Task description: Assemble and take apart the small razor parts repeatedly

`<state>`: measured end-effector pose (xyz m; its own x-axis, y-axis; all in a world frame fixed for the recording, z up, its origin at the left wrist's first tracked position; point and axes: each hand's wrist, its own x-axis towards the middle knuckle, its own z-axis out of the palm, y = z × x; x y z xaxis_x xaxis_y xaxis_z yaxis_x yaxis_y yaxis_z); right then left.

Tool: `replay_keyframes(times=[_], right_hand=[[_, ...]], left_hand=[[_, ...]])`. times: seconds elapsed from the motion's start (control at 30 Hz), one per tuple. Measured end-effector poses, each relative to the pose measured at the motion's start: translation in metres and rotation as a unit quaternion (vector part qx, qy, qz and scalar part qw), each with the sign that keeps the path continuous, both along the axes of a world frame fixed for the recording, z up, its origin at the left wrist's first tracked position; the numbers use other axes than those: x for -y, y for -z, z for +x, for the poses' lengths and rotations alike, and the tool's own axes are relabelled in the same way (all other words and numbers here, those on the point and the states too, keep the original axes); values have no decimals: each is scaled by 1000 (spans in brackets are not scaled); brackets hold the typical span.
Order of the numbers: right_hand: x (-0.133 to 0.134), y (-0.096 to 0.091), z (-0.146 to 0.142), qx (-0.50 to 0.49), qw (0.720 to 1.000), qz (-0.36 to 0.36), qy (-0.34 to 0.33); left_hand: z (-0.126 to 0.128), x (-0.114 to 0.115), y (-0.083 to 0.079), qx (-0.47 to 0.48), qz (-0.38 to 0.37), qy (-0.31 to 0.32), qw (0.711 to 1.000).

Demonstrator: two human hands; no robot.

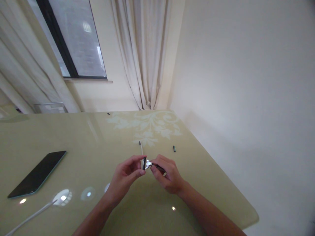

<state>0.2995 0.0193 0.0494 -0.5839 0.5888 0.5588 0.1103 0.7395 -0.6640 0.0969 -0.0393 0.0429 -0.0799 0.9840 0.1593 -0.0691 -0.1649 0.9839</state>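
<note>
The plain wall fills the right side. Beside it, the pale olive counter, glossy and rounded at its near right corner, bears a white floral scroll pattern. Beyond its far edge hang cream curtains by a dark-framed window. A black-screened tablet or phone with a pale teal edge lies at the left; any brand on it cannot be read from here.

The right hand grips the dark handle of a razor, its silver neck pointing left. The left hand pinches a black razor cartridge between thumb and fingers, right at that neck, above the counter; whether the two are joined I cannot tell.

A white cord or stick lies at lower left. Behind the left hand shows a slim white stem with a dark tip. Smaller still, a dark cartridge-like piece sits beyond the right hand, its markings too small to read, and a tiny black piece lies near the far edge.
</note>
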Motion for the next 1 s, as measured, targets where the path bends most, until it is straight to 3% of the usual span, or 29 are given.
replay_keyframes(times=[1.0], right_hand=[[0, -4, 1, -1, 1000, 1, -19]], left_hand=[[0, 2, -2, -35, 42, -14, 998]])
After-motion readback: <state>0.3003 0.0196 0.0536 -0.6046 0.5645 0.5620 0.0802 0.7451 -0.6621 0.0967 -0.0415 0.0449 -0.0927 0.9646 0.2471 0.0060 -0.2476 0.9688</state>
